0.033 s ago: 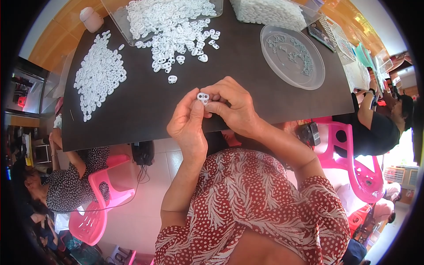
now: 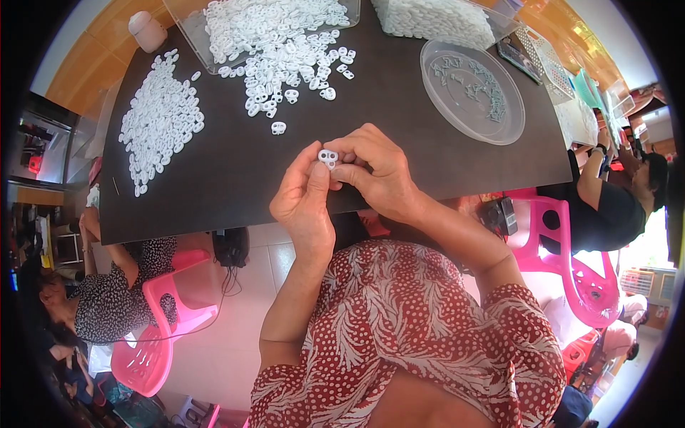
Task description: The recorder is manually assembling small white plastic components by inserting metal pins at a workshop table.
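Observation:
In front of my chest, over the table's near edge, both hands meet on a small white two-holed plastic cord lock (image 2: 327,155). My left hand (image 2: 303,192) pinches it between thumb and fingers from the left. From the right, my right hand (image 2: 378,164) closes on it with thumb and forefinger; fingertips hide its lower part. One similar white piece (image 2: 278,128) lies by itself just beyond my left hand. Farther off, a heap of loose white pieces (image 2: 285,68) spills from a clear tub (image 2: 196,50). Small greenish metal bits, apparently springs (image 2: 492,100), lie in a round clear lid (image 2: 437,85) at right.
A pile of small white oval pieces (image 2: 160,121) covers part of the dark table (image 2: 235,178) at left. A pale jar (image 2: 148,32), another clear tub of white pieces (image 2: 432,25) and a phone (image 2: 519,60) stand farther back. People sit at both sides near pink chairs (image 2: 160,342).

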`<act>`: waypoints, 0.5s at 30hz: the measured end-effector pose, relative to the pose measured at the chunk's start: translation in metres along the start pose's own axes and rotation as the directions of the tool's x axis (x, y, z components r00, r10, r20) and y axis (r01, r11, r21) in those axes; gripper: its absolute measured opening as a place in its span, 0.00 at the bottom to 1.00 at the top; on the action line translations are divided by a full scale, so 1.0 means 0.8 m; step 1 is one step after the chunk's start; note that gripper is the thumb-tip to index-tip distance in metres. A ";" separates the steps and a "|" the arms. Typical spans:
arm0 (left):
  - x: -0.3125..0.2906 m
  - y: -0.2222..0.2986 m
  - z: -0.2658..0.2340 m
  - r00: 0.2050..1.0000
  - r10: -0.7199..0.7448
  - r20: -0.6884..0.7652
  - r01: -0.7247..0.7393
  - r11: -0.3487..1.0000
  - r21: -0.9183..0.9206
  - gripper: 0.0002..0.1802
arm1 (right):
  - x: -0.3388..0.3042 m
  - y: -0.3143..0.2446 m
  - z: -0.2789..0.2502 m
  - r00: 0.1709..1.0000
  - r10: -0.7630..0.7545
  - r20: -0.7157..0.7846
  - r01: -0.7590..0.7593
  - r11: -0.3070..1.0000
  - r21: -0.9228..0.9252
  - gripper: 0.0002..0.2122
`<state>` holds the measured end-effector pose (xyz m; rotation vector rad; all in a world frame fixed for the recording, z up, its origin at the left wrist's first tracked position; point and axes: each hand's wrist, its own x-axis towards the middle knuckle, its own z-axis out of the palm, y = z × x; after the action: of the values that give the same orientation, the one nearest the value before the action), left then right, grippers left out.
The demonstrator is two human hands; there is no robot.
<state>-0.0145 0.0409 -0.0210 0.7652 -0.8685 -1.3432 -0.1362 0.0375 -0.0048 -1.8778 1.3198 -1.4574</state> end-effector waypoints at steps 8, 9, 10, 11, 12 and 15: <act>0.001 -0.010 -0.008 0.997 0.080 0.014 -0.081 0.995 0.053 0.12 | -0.004 0.002 0.006 0.999 -0.019 -0.046 0.020 1.000 0.014 0.10; 0.001 -0.010 -0.008 0.997 0.079 0.014 -0.080 0.995 0.053 0.12 | -0.004 0.000 0.007 0.998 -0.015 -0.057 0.017 1.000 0.026 0.10; 0.000 -0.010 -0.008 0.995 0.098 0.013 -0.099 0.994 0.052 0.12 | -0.005 -0.001 0.008 0.998 -0.014 -0.057 0.016 1.000 0.026 0.10; 0.000 -0.010 -0.008 0.993 0.118 0.012 -0.119 0.992 0.051 0.12 | -0.006 -0.003 0.009 0.998 -0.011 -0.065 0.014 0.999 0.043 0.10; -0.001 -0.009 -0.007 0.993 0.118 0.012 -0.119 0.992 0.051 0.12 | -0.007 -0.004 0.010 0.997 -0.008 -0.073 0.012 0.998 0.060 0.10; -0.003 -0.007 -0.005 0.991 0.134 0.007 -0.134 0.991 0.008 0.12 | -0.008 -0.003 0.013 0.993 -0.071 -0.096 0.075 0.996 0.041 0.10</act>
<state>-0.0137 0.0425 -0.0283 0.6964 -0.9155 -1.2243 -0.1260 0.0418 -0.0099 -1.8674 1.2622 -1.6177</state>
